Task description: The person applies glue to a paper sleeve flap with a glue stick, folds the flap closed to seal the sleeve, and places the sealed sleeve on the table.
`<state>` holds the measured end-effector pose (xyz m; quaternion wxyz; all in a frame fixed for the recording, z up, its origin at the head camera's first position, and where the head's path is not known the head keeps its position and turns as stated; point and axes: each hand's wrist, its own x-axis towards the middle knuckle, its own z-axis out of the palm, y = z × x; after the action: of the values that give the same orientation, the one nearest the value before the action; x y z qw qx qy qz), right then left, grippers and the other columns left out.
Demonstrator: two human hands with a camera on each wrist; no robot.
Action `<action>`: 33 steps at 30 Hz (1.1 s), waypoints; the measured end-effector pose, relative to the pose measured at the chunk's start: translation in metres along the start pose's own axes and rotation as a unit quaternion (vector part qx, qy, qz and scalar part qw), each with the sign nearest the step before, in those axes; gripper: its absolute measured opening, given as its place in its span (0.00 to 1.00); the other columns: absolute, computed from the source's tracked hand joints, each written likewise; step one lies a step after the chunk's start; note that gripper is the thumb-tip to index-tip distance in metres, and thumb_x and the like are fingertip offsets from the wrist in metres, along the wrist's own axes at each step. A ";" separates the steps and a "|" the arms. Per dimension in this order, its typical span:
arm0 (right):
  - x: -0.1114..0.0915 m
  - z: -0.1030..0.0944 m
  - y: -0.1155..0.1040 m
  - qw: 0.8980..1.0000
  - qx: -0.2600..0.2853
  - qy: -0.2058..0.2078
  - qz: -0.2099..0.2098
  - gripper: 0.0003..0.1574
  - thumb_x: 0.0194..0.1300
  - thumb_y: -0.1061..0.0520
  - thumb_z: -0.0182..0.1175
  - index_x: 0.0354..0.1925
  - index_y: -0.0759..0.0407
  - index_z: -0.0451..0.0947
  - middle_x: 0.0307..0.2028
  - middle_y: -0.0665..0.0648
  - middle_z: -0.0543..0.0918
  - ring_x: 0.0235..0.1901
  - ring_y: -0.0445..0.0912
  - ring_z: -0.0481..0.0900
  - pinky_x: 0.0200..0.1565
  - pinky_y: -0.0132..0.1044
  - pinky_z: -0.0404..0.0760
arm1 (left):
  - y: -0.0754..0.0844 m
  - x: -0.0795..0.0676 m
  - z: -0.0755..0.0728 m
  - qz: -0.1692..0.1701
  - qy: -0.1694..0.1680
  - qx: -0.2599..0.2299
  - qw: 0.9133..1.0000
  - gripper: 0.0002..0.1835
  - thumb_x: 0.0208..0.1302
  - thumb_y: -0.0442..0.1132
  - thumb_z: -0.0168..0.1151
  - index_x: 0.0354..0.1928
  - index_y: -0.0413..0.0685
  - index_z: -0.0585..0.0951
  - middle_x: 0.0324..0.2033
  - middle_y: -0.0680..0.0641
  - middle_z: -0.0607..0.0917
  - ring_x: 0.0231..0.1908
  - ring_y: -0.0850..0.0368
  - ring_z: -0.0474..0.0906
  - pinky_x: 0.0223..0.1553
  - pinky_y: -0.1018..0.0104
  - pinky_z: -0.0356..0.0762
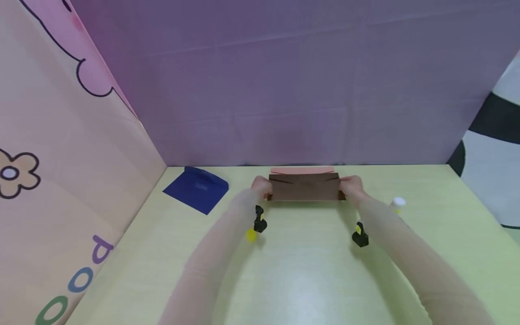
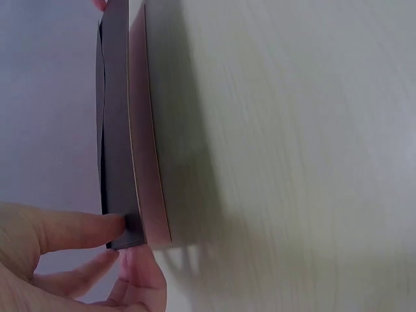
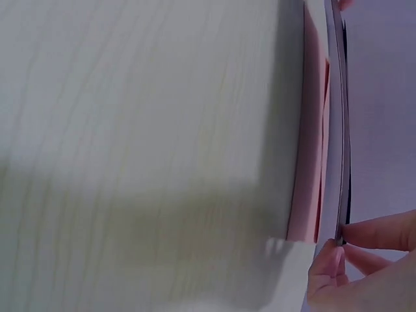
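Observation:
Both hands hold a brown envelope [image 1: 304, 188] by its two short ends near the back of the table. My left hand [image 1: 262, 186] pinches the left end; in the left wrist view its thumb and fingers close on the corner of the brown envelope [image 2: 117, 143]. At the other end my right hand [image 1: 351, 186] pinches the edge, and the right wrist view has the brown envelope [image 3: 343, 130] nearly edge-on. A pink envelope [image 1: 302, 170] shows behind it in the head view, mostly hidden. The pink envelope [image 3: 309, 143] stands on its long edge close by.
A dark blue envelope [image 1: 199, 188] lies at the table's back left. Past the right forearm is a small white-capped container [image 1: 398, 203], partly covered by the sleeve. A yellow round thing [image 1: 251, 235] sits by the left wrist camera. A purple cloth wall [image 1: 284, 90] rises behind the table.

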<state>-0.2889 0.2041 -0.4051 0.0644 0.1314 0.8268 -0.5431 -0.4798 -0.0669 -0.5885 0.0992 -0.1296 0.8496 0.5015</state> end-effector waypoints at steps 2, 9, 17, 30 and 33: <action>0.004 0.002 0.001 1.000 -0.008 0.009 0.002 0.29 0.54 0.69 0.42 0.56 0.79 0.60 0.57 0.73 0.63 0.57 0.59 0.62 0.57 0.45 0.64 | 0.026 -0.047 -0.012 -0.004 -0.002 0.032 0.999 0.10 0.42 0.24 0.58 0.31 0.39 0.78 0.30 0.44 0.78 0.15 0.52 0.70 0.17 0.58 0.75; 0.026 0.008 0.013 0.999 -0.015 0.030 0.003 0.29 0.50 0.73 0.41 0.54 0.74 0.66 0.53 0.72 0.68 0.53 0.57 0.67 0.52 0.45 0.70 | 0.090 -0.160 -0.049 -0.023 -0.047 0.071 0.996 0.18 0.55 0.25 0.52 0.50 0.32 0.67 0.41 0.37 0.74 0.16 0.51 0.66 0.20 0.59 0.72; 0.021 0.010 0.011 0.998 -0.062 0.015 0.009 0.29 0.54 0.70 0.37 0.55 0.79 0.60 0.56 0.73 0.64 0.54 0.59 0.64 0.54 0.48 0.67 | 0.078 -0.146 -0.043 -0.016 -0.050 0.116 0.992 0.18 0.55 0.26 0.52 0.50 0.33 0.67 0.42 0.37 0.74 0.13 0.53 0.68 0.17 0.61 0.71; 0.022 0.012 0.015 0.998 -0.070 0.009 0.002 0.30 0.53 0.71 0.37 0.56 0.80 0.58 0.57 0.75 0.61 0.58 0.63 0.59 0.57 0.49 0.63 | 0.014 -0.030 -0.006 0.002 -0.019 0.185 0.982 0.03 0.46 0.28 0.59 0.25 0.37 0.74 0.17 0.45 0.75 0.13 0.52 0.72 0.15 0.61 0.72; 0.021 0.012 0.015 0.996 -0.086 0.009 0.001 0.30 0.52 0.71 0.39 0.55 0.81 0.58 0.56 0.75 0.62 0.57 0.64 0.60 0.56 0.50 0.64 | 0.000 -0.008 0.002 0.000 -0.013 0.182 0.983 0.05 0.46 0.29 0.60 0.27 0.37 0.76 0.20 0.45 0.77 0.14 0.51 0.74 0.16 0.60 0.74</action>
<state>-0.3055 0.2014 -0.4285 0.0684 0.1318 0.8707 -0.4688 -0.4725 -0.0644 -0.5867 0.1323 -0.1031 0.9252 0.3405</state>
